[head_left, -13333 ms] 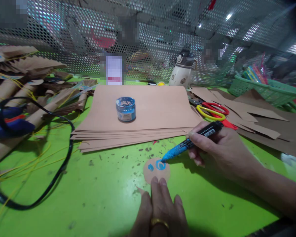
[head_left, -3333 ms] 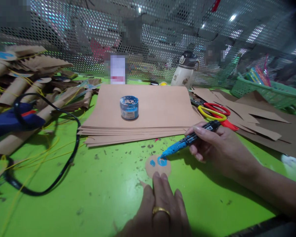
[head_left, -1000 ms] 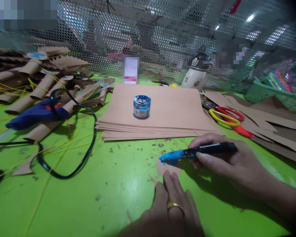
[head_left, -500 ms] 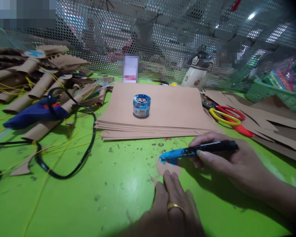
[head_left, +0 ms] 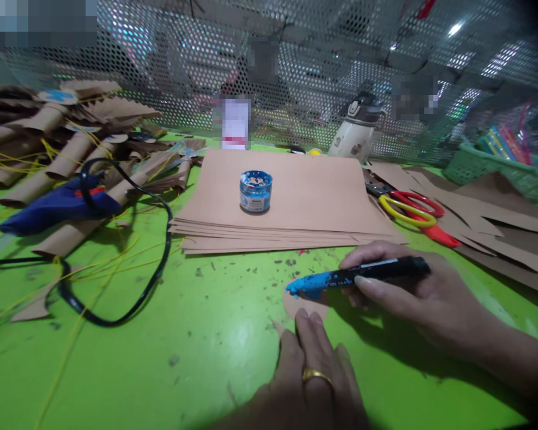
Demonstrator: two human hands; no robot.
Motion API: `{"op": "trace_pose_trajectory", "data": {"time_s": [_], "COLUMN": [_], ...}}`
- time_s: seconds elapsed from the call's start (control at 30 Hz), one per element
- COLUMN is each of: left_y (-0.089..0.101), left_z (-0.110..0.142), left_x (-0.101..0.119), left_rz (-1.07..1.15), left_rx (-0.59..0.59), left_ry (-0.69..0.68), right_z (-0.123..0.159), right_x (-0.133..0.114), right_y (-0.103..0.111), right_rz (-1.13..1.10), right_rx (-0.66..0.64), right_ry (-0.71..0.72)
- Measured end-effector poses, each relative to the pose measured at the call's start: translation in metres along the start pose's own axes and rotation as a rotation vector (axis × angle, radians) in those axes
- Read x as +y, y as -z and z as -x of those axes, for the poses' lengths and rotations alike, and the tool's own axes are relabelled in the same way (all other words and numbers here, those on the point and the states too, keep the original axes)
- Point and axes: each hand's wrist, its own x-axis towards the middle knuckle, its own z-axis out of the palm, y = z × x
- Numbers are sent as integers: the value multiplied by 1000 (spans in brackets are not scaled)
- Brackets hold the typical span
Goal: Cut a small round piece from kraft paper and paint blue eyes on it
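My right hand [head_left: 399, 292] is closed around a black marker pen [head_left: 385, 270] whose front half is coated in thick blue paint. Its tip rests at the upper left of a small round brown paper disc [head_left: 291, 307], where a blue patch shows beneath the pen. My left hand [head_left: 316, 376], wearing a gold ring, lies with fingers stretched out, two fingertips pressing the disc's lower edge to the green table. Beyond the hands, an uncapped jar of blue paint [head_left: 256, 194] stands upright on a stack of brown paper sheets [head_left: 314, 197].
At left lie brown paper rolls [head_left: 72, 152], yellow strings, a blue glue gun [head_left: 58, 209] and its looping black cord [head_left: 161, 263]. Red and yellow handled scissors [head_left: 407, 212] and paper strips [head_left: 488, 230] lie right. A bottle [head_left: 352, 134], green basket [head_left: 497, 170] and mesh panel [head_left: 170, 77] stand behind.
The marker's tip has shifted slightly left on the disc, and its barrel now sits over the blue patch. My left hand keeps its place. The whole view has drifted a little.
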Motion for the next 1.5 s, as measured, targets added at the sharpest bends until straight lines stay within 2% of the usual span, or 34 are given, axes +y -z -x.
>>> {"op": "trace_pose_trajectory", "data": {"time_s": [0.53, 0.7, 0.87, 1.07, 1.3, 1.5], "left_y": [-1, 1, 3, 4, -1, -1], "left_z": [-2, -6, -8, -10, 0, 2], "left_x": [0, -2, -3, -3, 3, 4], "left_rz": [13, 88, 109, 111, 42, 41], "left_rx": [3, 22, 43, 62, 19, 27], "left_ry": [18, 62, 88, 116, 61, 57], "right_z": [3, 4, 0, -1, 0, 2], "right_x": [1, 0, -2, -2, -5, -3], "right_y": [0, 2, 3, 1, 3, 9], "right_rz": [14, -20, 16, -18, -41, -31], "right_rx": [-4, -50, 18, -20, -66, -25], "right_ry": [-13, -45, -7, -19, -52, -45]}}
